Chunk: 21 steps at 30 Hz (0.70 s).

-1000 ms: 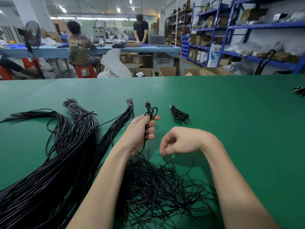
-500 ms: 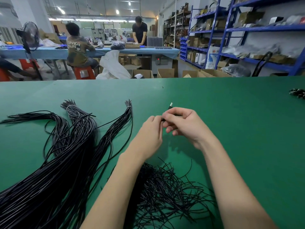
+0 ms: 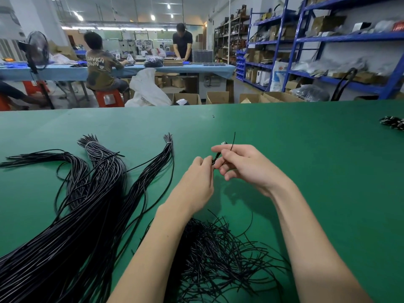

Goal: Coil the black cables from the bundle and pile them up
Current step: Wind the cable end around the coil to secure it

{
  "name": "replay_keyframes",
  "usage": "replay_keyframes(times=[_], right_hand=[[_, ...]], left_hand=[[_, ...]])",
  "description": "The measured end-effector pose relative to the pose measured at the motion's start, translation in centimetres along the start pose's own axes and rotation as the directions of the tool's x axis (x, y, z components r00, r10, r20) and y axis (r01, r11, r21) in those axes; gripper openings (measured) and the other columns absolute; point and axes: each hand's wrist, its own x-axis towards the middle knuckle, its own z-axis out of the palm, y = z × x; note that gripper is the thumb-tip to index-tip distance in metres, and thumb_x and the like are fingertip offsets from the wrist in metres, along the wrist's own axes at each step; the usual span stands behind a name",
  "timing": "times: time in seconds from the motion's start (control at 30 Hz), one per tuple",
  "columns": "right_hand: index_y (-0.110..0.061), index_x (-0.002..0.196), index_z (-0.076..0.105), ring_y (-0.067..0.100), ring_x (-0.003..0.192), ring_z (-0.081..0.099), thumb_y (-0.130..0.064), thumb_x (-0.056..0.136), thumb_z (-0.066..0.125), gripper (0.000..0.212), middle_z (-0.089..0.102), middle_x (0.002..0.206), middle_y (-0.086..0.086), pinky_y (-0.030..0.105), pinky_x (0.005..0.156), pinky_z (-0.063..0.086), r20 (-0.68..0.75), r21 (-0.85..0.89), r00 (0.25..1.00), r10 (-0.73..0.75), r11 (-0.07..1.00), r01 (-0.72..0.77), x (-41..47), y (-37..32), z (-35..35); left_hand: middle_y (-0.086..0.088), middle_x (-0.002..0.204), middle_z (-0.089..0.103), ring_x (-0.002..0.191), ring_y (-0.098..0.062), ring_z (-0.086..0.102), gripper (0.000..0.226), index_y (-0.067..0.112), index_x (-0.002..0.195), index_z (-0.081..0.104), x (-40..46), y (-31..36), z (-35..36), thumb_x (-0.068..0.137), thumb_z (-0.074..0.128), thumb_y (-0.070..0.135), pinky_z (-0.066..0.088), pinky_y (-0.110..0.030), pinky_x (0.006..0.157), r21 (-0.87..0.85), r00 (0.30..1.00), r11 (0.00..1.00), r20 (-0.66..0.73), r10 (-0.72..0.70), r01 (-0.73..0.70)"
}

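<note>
Green covers the worktop [image 3: 306,160], with blue shelving at upper right and people at a far bench. Mid-frame the left hand [image 3: 196,180] and right hand [image 3: 244,165] meet over one coiled cable [image 3: 216,159]: the left hand's curled fingers pinch it, and the right hand pinches a thin black tie [image 3: 233,141] whose free end sticks up. The bundle [image 3: 91,193] fans across the left, and loose ties [image 3: 218,254] lie heaped at lower centre. To finish well, I would keep the coil pinched tight so no loop springs out, and wind the tie snugly round its waist before twisting. Half a second ago the hands hid the cable more; now the tie's tail stands free above the right hand, and the small coiled pile seen earlier beyond the hands is out of sight.
</note>
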Motion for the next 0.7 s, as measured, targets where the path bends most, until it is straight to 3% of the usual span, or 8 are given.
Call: replay_keyframes(times=[0.1,0.2,0.37,0.47,0.57,0.63,0.7], right_hand=[[-0.004,0.130,0.061,0.010,0.057,0.051,-0.019,0.109,0.042,0.032,0.060,0.077,0.004,0.020,0.050,0.044,-0.062,-0.207,0.998,-0.033,0.978,0.019,0.2,0.0,0.4],[-0.009,0.124,0.061,0.012,0.059,0.045,-0.030,0.108,0.032,0.039,0.053,0.080,0.005,0.022,0.048,0.036,-0.065,-0.151,0.995,0.069,0.985,-0.078,0.6,0.0,0.8],[-0.010,0.116,0.070,0.013,0.061,0.043,-0.018,0.107,0.044,0.028,0.054,0.072,-0.003,0.020,0.050,0.039,-0.082,-0.280,0.996,-0.032,0.960,0.007,0.6,0.5,0.6],[-0.012,0.121,0.070,0.008,0.054,0.046,-0.007,0.104,0.051,0.026,0.060,0.071,-0.001,0.016,0.047,0.039,-0.138,-0.157,0.989,-0.042,0.987,0.020,0.7,1.0,0.6],[-0.010,0.115,0.073,0.008,0.052,0.050,-0.003,0.101,0.058,0.023,0.067,0.074,0.005,0.016,0.045,0.039,-0.174,-0.076,0.984,-0.044,0.997,0.032,0.9,1.1,0.5],[-0.013,0.107,0.075,0.007,0.050,0.051,-0.001,0.098,0.062,0.020,0.069,0.074,0.006,0.016,0.044,0.039,-0.166,-0.058,0.985,-0.045,0.998,0.035,0.8,1.0,0.4],[-0.013,0.101,0.075,0.006,0.047,0.052,0.000,0.095,0.065,0.017,0.070,0.072,0.006,0.015,0.043,0.039,-0.165,-0.038,0.986,-0.030,0.999,0.024,0.8,1.1,0.1]], left_hand=[[-0.009,0.096,0.043,0.090,-0.034,0.049,0.020,0.006,0.117,0.048,0.0,0.2,0.0,0.104,0.034,0.011,0.044,-0.047,0.085,0.019,1.000,1.000,0.009,0.004,-0.004],[-0.004,0.091,0.039,0.083,-0.032,0.047,0.017,0.006,0.112,0.047,0.0,0.4,0.0,0.104,0.033,0.012,0.043,-0.046,0.081,0.012,1.000,1.000,0.002,0.003,-0.003],[-0.003,0.091,0.040,0.084,-0.028,0.046,0.019,0.007,0.112,0.048,-0.1,0.5,-0.1,0.106,0.031,0.015,0.039,-0.038,0.077,-0.014,1.000,1.000,-0.001,0.012,-0.012],[-0.006,0.095,0.048,0.087,-0.023,0.044,0.018,0.009,0.111,0.048,0.1,0.5,-0.1,0.106,0.032,0.015,0.031,-0.030,0.075,-0.075,1.000,0.997,-0.021,0.021,-0.023],[-0.010,0.101,0.060,0.090,-0.023,0.051,0.026,0.007,0.126,0.047,0.3,0.4,-0.3,0.105,0.033,0.012,0.034,-0.027,0.076,-0.131,0.998,0.991,-0.046,0.036,-0.042],[-0.003,0.093,0.064,0.077,-0.008,0.054,0.030,0.008,0.134,0.040,0.2,0.4,-0.5,0.105,0.036,0.013,0.034,-0.017,0.067,-0.219,0.997,0.976,-0.077,-0.005,-0.012],[0.008,0.077,0.056,0.064,0.003,0.055,0.025,0.008,0.129,0.036,0.1,0.5,-0.5,0.106,0.040,0.015,0.036,-0.011,0.059,-0.306,0.994,0.951,-0.085,-0.066,0.037]])
